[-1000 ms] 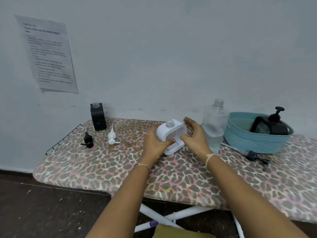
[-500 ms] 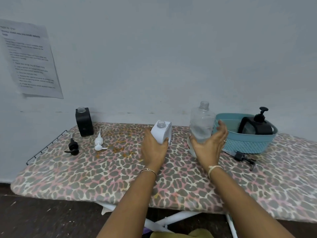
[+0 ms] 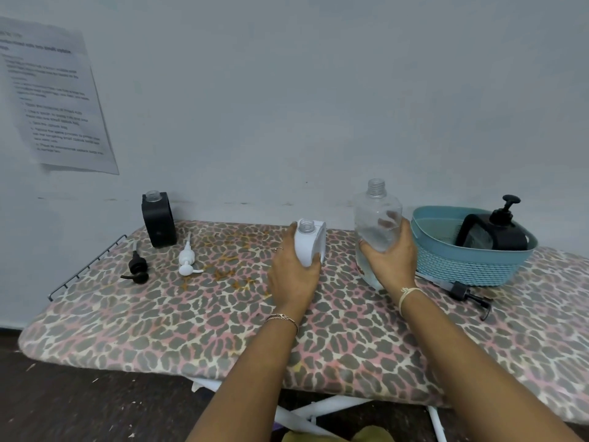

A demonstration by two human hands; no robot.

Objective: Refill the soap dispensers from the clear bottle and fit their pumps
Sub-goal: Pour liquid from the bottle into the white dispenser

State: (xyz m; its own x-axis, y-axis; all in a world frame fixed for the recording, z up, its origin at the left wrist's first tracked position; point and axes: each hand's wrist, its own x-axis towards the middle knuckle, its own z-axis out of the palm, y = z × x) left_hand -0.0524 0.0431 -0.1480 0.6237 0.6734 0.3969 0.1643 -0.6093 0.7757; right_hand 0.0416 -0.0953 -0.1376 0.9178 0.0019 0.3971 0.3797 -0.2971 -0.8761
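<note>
Held in the left hand (image 3: 294,275), fingers and thumb curled round its lower body: the white dispenser (image 3: 310,244). Upright near the middle of the desk (image 3: 191,314), neck open, just left of the clear bottle (image 3: 376,215) and not touching it.

Held in the right hand (image 3: 390,256), fingers wrapped round the far side and visible through the plastic: the clear bottle. Upright, neck uncapped, some clear liquid in the lower part. Resting on the desk or raised off it: cannot tell, base hidden behind the hand.

At the back left, against the wall: the black dispenser (image 3: 158,220), upright, neck open. In front of it, lying on the desk: the black pump (image 3: 137,266) and, to its right, the white pump (image 3: 187,258), apart from each other.

At the right: a teal basket (image 3: 471,266), just beside the right hand, with a second black dispenser (image 3: 492,234) leaning inside, pump fitted. In front of the basket, lying flat on the desk: a third pump (image 3: 465,293), black head, clear tube pointing toward the bottle.

On the wall at upper left: a printed sheet (image 3: 54,97), text too blurred to read.
</note>
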